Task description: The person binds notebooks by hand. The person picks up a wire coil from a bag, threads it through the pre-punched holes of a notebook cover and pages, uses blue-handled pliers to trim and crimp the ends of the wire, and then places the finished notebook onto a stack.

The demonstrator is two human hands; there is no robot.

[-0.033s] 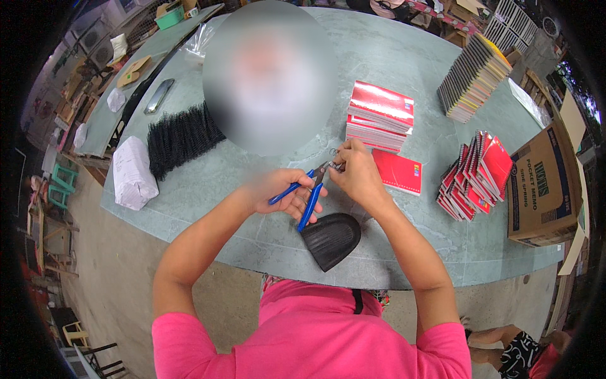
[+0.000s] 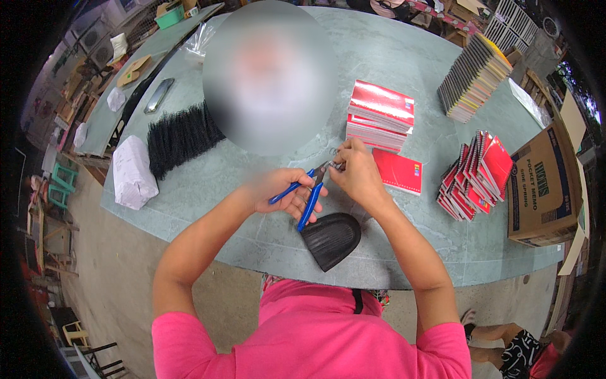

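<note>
My left hand (image 2: pixel 287 192) is wrapped round blue-handled pliers (image 2: pixel 309 207), with some fingers between the spread handles. The jaws point up and right, meeting the fingertips of my right hand (image 2: pixel 356 167). Those fingers pinch a short dark wire coil (image 2: pixel 334 165) at the jaws; a loose loop of wire shows just beyond the fingertips. Below the pliers lies a black ribbed, rounded pad (image 2: pixel 334 243), its upper left edge close to a handle end. A single red notebook (image 2: pixel 398 172) rests to the right of my right hand.
A stack of red notebooks (image 2: pixel 382 107) stands beyond my right hand. Red spiral notebooks (image 2: pixel 480 170), a taller spiral-bound stack (image 2: pixel 473 79) and a cardboard box (image 2: pixel 543 183) are right. Black wire spirals (image 2: pixel 183 139) and a white wrapped bundle (image 2: pixel 134 174) are left. A round blur hides the far middle.
My hands, the pliers and the wire coil hold the same place. At the lower right, another person's leg and foot have shifted slightly.
</note>
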